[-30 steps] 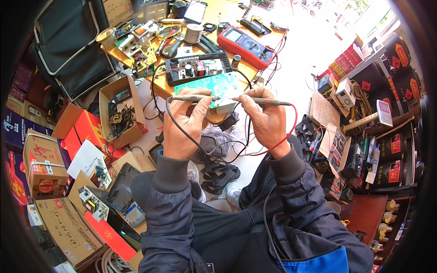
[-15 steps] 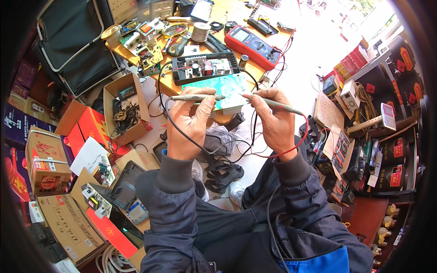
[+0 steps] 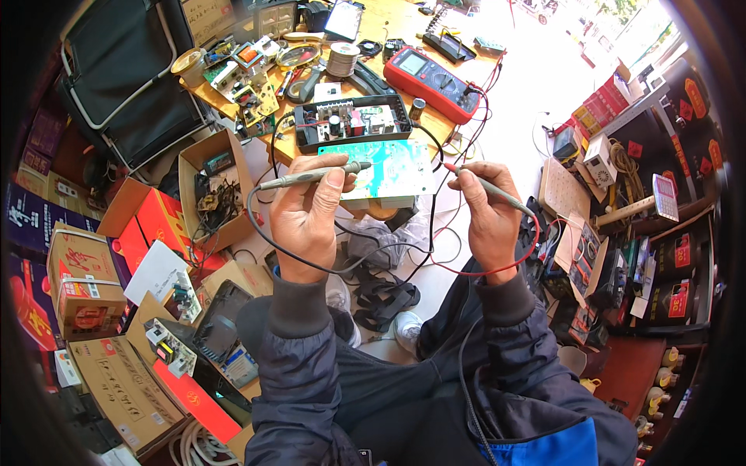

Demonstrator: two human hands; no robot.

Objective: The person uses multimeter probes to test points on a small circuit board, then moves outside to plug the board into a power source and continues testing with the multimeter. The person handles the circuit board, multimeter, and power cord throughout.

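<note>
My left hand point(image 3: 311, 221) grips a grey test probe point(image 3: 299, 179) with a black lead; its tip lies over the left part of a teal circuit board point(image 3: 400, 167). The frame does not show whether the tip touches. In my right hand point(image 3: 491, 225) is the red-lead test probe point(image 3: 501, 194), its red tip pointing left, off the board's right edge. The board sits at the front edge of the wooden table. Behind it stands an open black case point(image 3: 309, 138) with electronic parts inside. A red multimeter point(image 3: 435, 84) lies at the back right.
On the table are a solder spool point(image 3: 343, 59), a magnifying glass point(image 3: 299, 55) and loose circuit boards point(image 3: 252, 81). An open carton point(image 3: 189, 182) with wires stands to the left, near a black folding chair point(image 3: 128, 85). Cluttered shelves point(image 3: 672, 264) line the right side.
My hands have moved apart. The left probe has shifted left across the board, and the right probe has drawn away to the right, its tip now beyond the board's edge.
</note>
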